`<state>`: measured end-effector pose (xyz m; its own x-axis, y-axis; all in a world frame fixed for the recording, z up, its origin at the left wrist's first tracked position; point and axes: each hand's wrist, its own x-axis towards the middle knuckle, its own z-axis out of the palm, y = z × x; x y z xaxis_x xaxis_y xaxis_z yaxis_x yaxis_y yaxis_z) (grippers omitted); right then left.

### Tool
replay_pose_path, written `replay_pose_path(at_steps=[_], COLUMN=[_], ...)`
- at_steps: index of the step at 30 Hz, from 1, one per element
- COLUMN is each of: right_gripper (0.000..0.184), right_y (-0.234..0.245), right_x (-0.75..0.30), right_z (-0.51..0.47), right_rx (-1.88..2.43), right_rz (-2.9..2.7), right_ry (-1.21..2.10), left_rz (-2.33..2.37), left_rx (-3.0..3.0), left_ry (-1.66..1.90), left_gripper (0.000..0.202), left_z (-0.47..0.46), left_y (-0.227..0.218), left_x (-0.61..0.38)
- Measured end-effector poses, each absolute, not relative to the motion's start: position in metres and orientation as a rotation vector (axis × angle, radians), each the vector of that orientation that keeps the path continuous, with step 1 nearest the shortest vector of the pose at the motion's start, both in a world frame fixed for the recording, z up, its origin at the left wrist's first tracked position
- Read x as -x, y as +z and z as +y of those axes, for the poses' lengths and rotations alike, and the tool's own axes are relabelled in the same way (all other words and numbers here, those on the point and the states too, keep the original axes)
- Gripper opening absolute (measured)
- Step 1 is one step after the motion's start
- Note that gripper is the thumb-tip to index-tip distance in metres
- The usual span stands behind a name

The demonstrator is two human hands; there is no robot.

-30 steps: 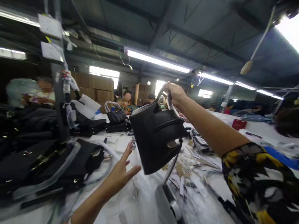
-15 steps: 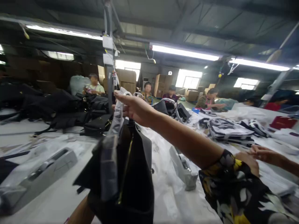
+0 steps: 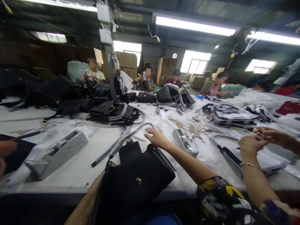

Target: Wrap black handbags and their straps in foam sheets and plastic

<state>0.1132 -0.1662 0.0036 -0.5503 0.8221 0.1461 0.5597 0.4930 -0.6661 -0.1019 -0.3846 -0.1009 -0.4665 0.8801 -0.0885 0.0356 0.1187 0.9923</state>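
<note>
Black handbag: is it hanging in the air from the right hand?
No, the black handbag sits at the table edge while the right hand lies on the table beyond it.

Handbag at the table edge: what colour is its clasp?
Gold clasp on black handbag; head view.

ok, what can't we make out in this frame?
Head view only:
Left hand: hidden behind the black handbag; only the forearm shows.
Right hand: whether its grip holds anything, the back of the hand covers the palm.
Reddish shape at the left edge: cut off and blurred.
Sheets on the post: print too small.
</note>
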Motion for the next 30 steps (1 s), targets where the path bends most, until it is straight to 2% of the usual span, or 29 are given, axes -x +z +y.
replay_pose_path(at_steps=[3,6,7,9,11,13,16,19,22,24,26,30], right_gripper=[0.033,0.042,0.047,0.052,0.05,0.049,0.051,0.067,0.087,0.092,0.09,0.066], right_y=[-0.014,-0.038,-0.047,-0.062,-0.07,-0.073,-0.064,-0.049,-0.039,-0.041,-0.051,-0.088], right_x=[-0.157,-0.194,-0.203,-0.213,-0.219,-0.224,-0.232,-0.235,-0.228,-0.221,-0.217,-0.216], right_z=[-0.196,-0.234,-0.244,-0.257,-0.262,-0.261,-0.256,-0.251,-0.244,-0.238,-0.233,-0.234], right_rx=[0.953,0.824,0.837,0.93,1.041,1.149,1.186,0.975,0.754,0.722,0.746,0.799], right_rz=[-2.361,-2.449,-2.448,-2.403,-2.351,-2.324,-2.388,-2.611,-2.796,-2.855,-2.884,-2.889], right_ry=[0.81,0.733,0.712,0.676,0.611,0.515,0.338,0.218,0.221,0.232,0.22,0.144], left_rz=[1.586,1.639,1.666,1.659,1.61,1.619,1.857,2.073,1.8,1.61,1.529,1.459], left_rx=[-0.656,-0.423,-0.403,-0.441,-0.531,-0.671,-1.031,-1.679,-2.4,-2.65,-2.766,-2.95], left_ry=[1.445,1.512,1.518,1.513,1.513,1.479,1.292,1.121,0.781,0.538,0.416,0.466], left_gripper=[0.08,0.097,0.096,0.081,0.064,0.059,0.062,0.059,0.073,0.087,0.084,0.06], left_z=[-0.401,-0.414,-0.415,-0.409,-0.393,-0.371,-0.344,-0.335,-0.333,-0.327,-0.32,-0.316], left_y=[-0.114,-0.121,-0.121,-0.116,-0.109,-0.104,-0.095,-0.077,-0.06,-0.059,-0.07,-0.11], left_x=[0.101,0.09,0.084,0.07,0.061,0.062,0.074,0.08,0.07,0.061,0.057,0.063])
